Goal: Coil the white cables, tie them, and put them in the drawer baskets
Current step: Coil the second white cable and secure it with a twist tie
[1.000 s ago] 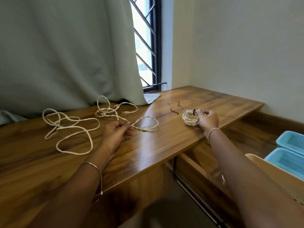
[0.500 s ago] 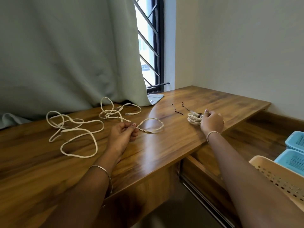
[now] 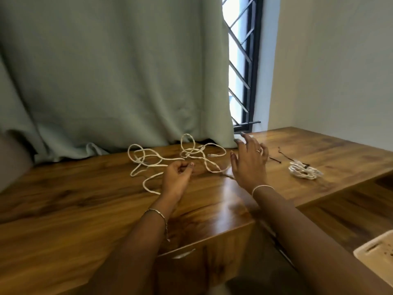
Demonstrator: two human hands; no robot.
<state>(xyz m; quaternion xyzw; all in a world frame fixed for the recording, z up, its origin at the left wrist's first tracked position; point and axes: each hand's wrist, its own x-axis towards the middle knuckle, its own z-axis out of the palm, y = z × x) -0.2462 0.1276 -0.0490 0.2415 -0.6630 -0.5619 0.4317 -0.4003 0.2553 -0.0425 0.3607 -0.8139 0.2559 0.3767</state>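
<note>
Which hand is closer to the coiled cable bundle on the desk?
Right. The right hand hovers open, left of the coiled bundle and apart from it; the left hand is farther left, pinching the loose cable.

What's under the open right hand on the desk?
Under the right hand, a twisted loop of the loose white cable runs over the bare wooden desk. The palm hides where the loop closes. The coiled tied cable lies apart, further right.

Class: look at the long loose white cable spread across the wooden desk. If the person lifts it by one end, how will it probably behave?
The loose cable lies in uneven curls and crossings, so it is probably floppy and would sag and trail. Its loops overlap near the curtain, so it may snag on itself. It looks thin, likely light.
</note>
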